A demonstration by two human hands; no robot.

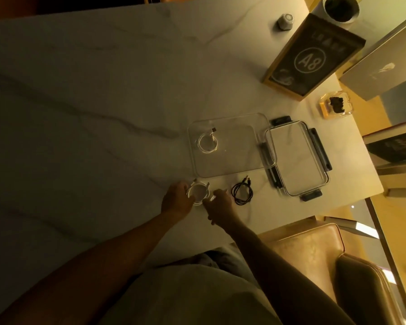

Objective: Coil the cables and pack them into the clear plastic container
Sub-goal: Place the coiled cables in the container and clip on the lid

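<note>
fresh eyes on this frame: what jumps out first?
Both hands meet at the near middle of the marble table: the left hand and right hand hold a white cable coil between them. Just beyond sits the clear plastic container with one coiled white cable already inside, its lid lying to the right. A black cable lies coiled on the table beside the right hand.
</note>
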